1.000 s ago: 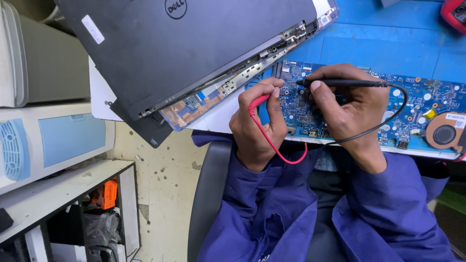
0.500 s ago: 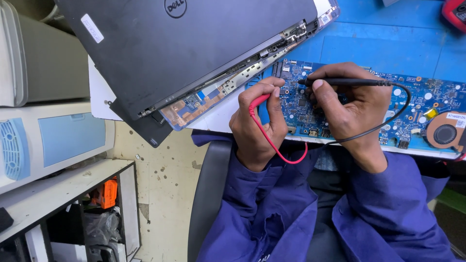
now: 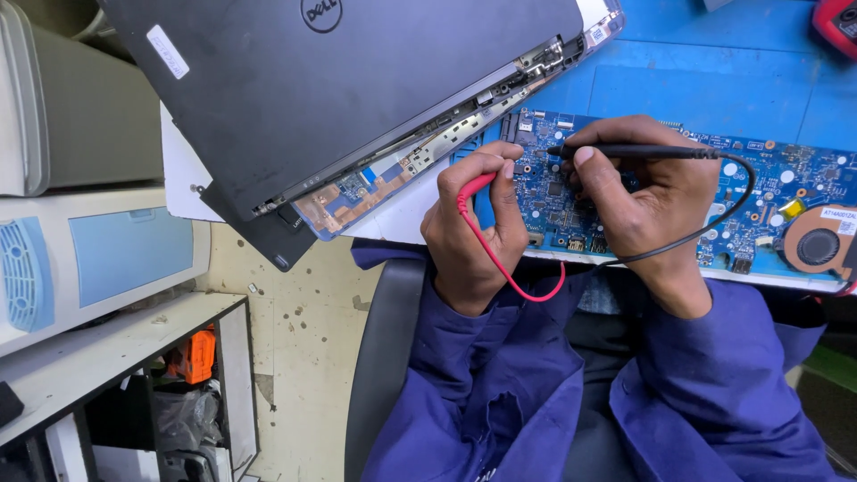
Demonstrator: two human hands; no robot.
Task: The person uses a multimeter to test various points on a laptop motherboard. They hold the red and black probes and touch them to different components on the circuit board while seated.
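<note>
My left hand (image 3: 473,228) is closed around a red probe (image 3: 475,187), pinched between thumb and fingers, with its tip down at the left end of the blue circuit board (image 3: 768,196). Its red wire (image 3: 518,272) loops down over my wrist. My right hand (image 3: 643,201) grips a black probe (image 3: 638,152) like a pen, held nearly level, its tip pointing left at the board just beside the red one. The black wire (image 3: 714,223) curves from the probe's back end round the hand toward my sleeve.

The board lies along the near edge of the blue bench (image 3: 705,80), with a round fan (image 3: 817,245) at its right end. A black laptop (image 3: 357,89), partly opened up, rests tilted over the bench's left corner, just beside the board. My blue sleeves (image 3: 500,384) fill the lower view. Off to the left are grey cabinets (image 3: 80,134) and a shelf (image 3: 107,344).
</note>
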